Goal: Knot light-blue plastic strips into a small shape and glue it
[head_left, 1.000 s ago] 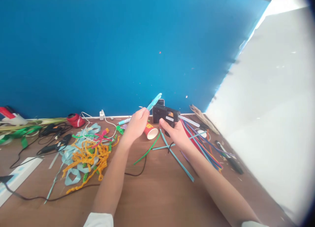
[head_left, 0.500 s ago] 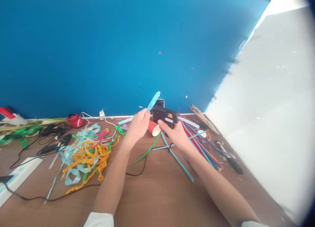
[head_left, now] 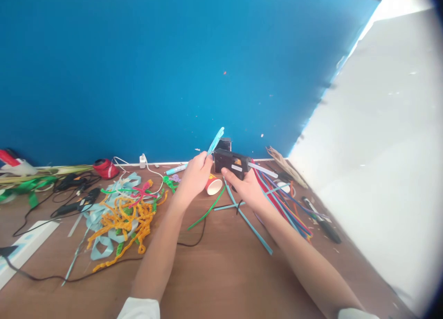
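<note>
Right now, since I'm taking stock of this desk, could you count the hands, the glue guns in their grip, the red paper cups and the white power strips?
Hands: 2, the left hand and the right hand
Held glue gun: 1
Red paper cup: 1
White power strip: 1
Total: 5

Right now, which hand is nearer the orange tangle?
Left. The left hand is to the right of the orange tangle; the right hand is farther right, holding a glue gun.

Light-blue loop (head_left: 216,141) slightly higher, tip farther left; red cup (head_left: 214,186) shifted back left.
</note>
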{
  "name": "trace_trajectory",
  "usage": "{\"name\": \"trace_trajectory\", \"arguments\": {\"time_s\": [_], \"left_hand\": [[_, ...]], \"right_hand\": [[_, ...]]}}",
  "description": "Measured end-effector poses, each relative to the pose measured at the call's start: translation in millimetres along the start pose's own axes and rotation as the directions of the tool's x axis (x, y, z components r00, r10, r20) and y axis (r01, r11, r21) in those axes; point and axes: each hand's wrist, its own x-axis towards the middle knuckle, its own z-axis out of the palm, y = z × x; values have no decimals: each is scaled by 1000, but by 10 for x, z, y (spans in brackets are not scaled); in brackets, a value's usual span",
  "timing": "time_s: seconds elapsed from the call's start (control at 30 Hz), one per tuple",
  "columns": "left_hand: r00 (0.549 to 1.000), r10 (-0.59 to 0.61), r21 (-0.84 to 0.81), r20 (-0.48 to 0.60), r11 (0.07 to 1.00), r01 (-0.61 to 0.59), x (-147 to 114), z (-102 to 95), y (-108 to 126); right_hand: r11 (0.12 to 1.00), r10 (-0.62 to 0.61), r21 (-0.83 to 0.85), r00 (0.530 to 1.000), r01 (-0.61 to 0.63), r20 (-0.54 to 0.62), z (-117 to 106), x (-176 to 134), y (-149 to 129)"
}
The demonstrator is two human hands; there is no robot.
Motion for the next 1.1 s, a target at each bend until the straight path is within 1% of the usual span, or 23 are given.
{"name": "trace_trajectory", "arguments": {"time_s": [0.2,0.5,0.7,0.83,1.0,1.1], "left_hand": [[1000,-17,64,25,998,16,1,15,-8],[999,-29,69,37,997,26,-3,15,30],[999,-29,79,36,997,26,1,21,17],[998,-37,78,42,996,34,7,23,9],[998,-44,79,46,996,40,7,30,5],[998,-40,79,45,996,36,13,32,1]], "right_hand": [[1000,9,-19,1000,-9,-9,-6,16,6],[1000,-8,-13,1000,8,-4,-19,12,46],[1000,-21,-8,999,20,-29,-19,18,57],[1000,4,-20,999,-5,-45,-24,12,62],[999,-19,-40,999,17,-31,-34,23,69],[998,-28,-57,999,25,-45,-38,34,78]]}}
